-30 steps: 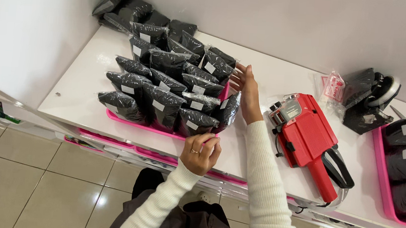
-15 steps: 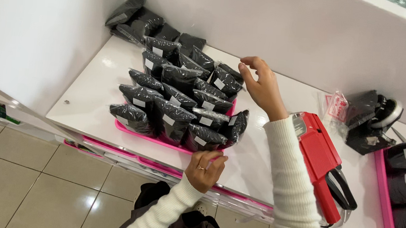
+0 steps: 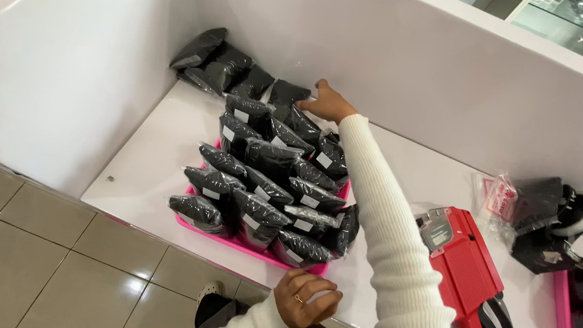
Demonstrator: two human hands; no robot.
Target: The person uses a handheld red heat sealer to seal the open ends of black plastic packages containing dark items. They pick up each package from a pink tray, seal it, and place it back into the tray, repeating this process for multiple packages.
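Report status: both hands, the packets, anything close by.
Right hand on black packets at the wall. Left hand curled at counter edge. Pink tray full; red label gun alongside.

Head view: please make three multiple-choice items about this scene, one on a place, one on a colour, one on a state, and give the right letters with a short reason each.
1. Where is the right hand?
A. on the red tool
B. at the black packets by the back wall
C. on the floor

2. What colour is the tray under the black packets?
A. pink
B. green
C. blue

3. How is the left hand?
A. flat and open on the tray
B. curled closed at the counter's front edge
C. holding the red tool

Answers:
1 B, the fingers reach the rear packets at the wall.
2 A, a pink rim shows below the packets.
3 B, its fingers are folded in, near the counter edge; the red tool lies untouched.
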